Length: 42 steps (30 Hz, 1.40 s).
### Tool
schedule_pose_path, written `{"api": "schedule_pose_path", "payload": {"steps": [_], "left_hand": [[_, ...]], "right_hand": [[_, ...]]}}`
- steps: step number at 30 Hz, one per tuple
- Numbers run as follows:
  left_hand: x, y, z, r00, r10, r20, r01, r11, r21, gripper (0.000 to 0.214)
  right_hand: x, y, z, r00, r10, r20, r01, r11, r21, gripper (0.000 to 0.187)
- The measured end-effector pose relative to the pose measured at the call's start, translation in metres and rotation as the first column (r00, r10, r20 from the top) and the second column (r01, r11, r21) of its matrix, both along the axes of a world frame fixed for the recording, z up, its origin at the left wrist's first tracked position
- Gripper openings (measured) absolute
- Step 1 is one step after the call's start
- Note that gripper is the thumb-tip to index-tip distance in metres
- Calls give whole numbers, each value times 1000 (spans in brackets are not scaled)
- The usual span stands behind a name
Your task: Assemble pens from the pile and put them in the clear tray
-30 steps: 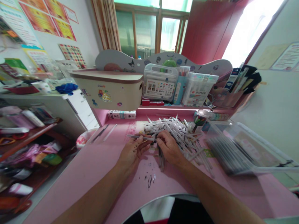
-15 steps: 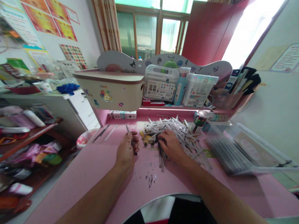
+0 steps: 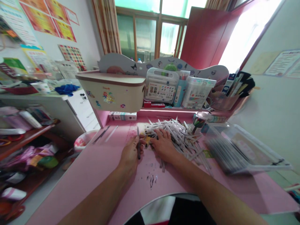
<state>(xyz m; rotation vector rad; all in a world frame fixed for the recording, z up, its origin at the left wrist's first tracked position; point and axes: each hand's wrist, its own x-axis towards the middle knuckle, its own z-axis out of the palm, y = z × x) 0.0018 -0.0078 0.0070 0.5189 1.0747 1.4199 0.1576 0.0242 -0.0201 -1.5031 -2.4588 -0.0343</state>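
Observation:
My left hand (image 3: 129,153) is closed around a slim pen (image 3: 138,152), dark at its lower end, with its grey end pointing away from me. My right hand (image 3: 164,146) lies palm down on the near left side of a heap of pen refills and white tubes (image 3: 181,132), its fingers apart. Its fingertips are beside a yellowish, dark-stained piece (image 3: 147,139), partly covered; what lies under the palm is hidden. Black ink smears (image 3: 152,179) mark the pink desk (image 3: 98,175) nearer me.
A clear plastic box (image 3: 248,150) holding thin rods stands at right. Behind the heap is a jar of pens (image 3: 199,120). A lidded cream bin (image 3: 112,93) and marker cases (image 3: 161,86) line the shelf. Two thin sticks (image 3: 111,133) lie at left.
My left hand has moved right with the pen, which now stands more visible. My right hand has shifted slightly left, and its fingers have spread from a curled grasp over the heap.

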Motion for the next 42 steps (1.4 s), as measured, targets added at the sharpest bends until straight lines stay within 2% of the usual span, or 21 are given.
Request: {"api": "schedule_pose_path", "payload": {"steps": [4,7,13,16,18,20,22,23,26,28,29,31,33,35,37,42], "left_hand": [[-1,1,-6,999,-32,-34,33,999,13,17],[-1,1,-8,997,-62,-50,63,998,16,18],[2,-1,-6,997,-66,-38,67,998,10,17],[1,0,-7,995,-85,-45,84,996,-11,17],[1,0,-8,993,-97,-61,97,995,-9,17],[1,1,-10,986,-144,-80,144,989,-6,18],[3,-1,-10,969,-226,-102,226,974,-13,19],[5,-2,-10,956,-271,-112,270,963,-20,21],[10,-7,-8,920,-361,-153,362,932,-26,24],[13,-10,-8,909,-382,-167,384,923,-23,24],[14,-11,-8,907,-384,-171,386,922,-27,23],[16,-13,-8,905,-393,-164,393,919,-37,23],[18,-15,-9,902,-406,-146,406,913,-31,22],[20,-16,-10,907,-404,-121,406,914,-11,21],[21,-17,-11,913,-392,-112,394,919,-1,21],[21,-16,-16,903,-391,-176,402,915,31,22]], "right_hand": [[2,3,-3,999,22,-45,-20,999,40,23],[5,3,-3,992,91,-90,-85,994,67,22],[11,2,0,975,219,-48,-216,974,62,8],[11,-2,3,971,233,-51,-228,970,80,11],[12,-3,7,969,209,-133,-198,976,88,18],[15,-3,11,934,170,-315,-149,985,91,27],[19,-1,15,824,133,-550,-111,991,74,30],[22,0,16,737,103,-668,-99,994,44,28],[28,5,17,375,-93,-922,-115,983,-146,17],[30,7,17,141,-248,-959,-191,943,-272,19],[30,7,17,52,-305,-951,-233,922,-308,22],[29,7,17,-66,-374,-925,-284,896,-342,27],[27,7,17,-129,-405,-905,-292,888,-355,32],[25,6,17,-138,-407,-903,-290,888,-356,33],[24,5,17,-91,-392,-915,-293,889,-352,31],[25,2,18,171,-323,-931,-277,891,-360,21]]}}
